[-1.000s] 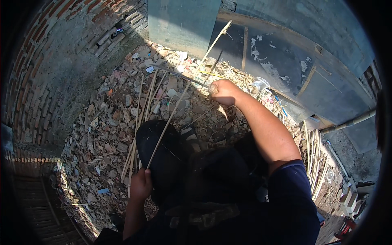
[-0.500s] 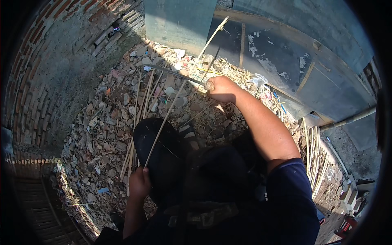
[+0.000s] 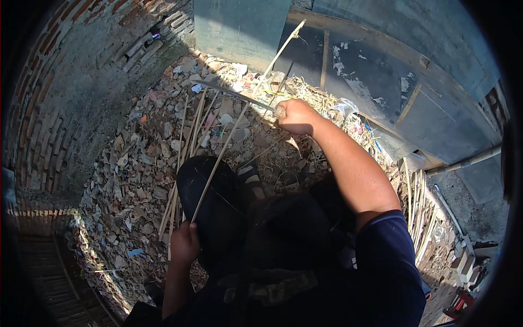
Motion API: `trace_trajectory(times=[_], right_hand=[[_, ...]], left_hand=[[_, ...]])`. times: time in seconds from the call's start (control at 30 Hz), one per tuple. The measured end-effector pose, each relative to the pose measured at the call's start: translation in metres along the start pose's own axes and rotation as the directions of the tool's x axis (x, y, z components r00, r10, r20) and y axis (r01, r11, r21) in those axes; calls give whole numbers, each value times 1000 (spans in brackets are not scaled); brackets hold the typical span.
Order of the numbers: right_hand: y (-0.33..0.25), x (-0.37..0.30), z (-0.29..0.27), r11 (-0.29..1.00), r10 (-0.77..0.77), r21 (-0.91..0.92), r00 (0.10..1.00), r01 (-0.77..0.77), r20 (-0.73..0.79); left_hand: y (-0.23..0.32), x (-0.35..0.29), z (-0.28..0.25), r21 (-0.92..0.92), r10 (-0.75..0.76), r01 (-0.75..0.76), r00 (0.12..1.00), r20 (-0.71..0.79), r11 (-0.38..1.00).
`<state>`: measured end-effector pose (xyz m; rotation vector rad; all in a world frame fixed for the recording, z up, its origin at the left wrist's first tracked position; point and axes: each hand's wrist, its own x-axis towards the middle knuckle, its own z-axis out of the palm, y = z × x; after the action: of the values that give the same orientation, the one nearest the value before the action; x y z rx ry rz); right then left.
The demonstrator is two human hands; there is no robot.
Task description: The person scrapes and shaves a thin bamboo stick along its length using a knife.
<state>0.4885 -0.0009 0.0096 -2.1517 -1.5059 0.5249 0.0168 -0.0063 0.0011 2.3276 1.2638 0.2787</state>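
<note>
A long pale stick (image 3: 222, 155), probably split bamboo, slants from my lap up towards the dark panels. Its near end is in my left hand (image 3: 185, 241), the fingers closed round it beside my dark-trousered knee (image 3: 204, 191). My right hand (image 3: 295, 116), arm stretched forward, is wrapped round the handle of a long curved blade, a machete (image 3: 231, 94). The blade points left and crosses the stick beyond my knee; whether its edge touches the stick I cannot tell. Near its far end the stick has a knot with a loose fibre.
Rubble (image 3: 144, 180) covers the ground, with pale shavings (image 3: 310, 92) near the panels. Several thin sticks (image 3: 193, 128) lie left of my knee, and another bundle (image 3: 422, 210) lies at the right. A brick wall (image 3: 92, 82) rises at left; dark panels (image 3: 370, 71) stand ahead.
Almost nothing differs. The view has shifted slightly, and both hands keep their hold on the stick and the machete.
</note>
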Motion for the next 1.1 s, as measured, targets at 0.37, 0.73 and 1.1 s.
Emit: trace_trajectory(times=[0.37, 0.73, 1.1], right_hand=[[-51, -26, -3, 963, -227, -72, 928, 259, 294], [-76, -41, 6, 960, -174, -166, 946, 224, 272], [-76, -42, 10, 958, -177, -185, 959, 219, 221]], left_hand=[[9, 0, -4, -30, -27, 28, 999, 21, 999], [9, -1, -3, 17, -25, 25, 1000, 2, 1000], [10, 1, -4, 91, -62, 59, 997, 34, 994]])
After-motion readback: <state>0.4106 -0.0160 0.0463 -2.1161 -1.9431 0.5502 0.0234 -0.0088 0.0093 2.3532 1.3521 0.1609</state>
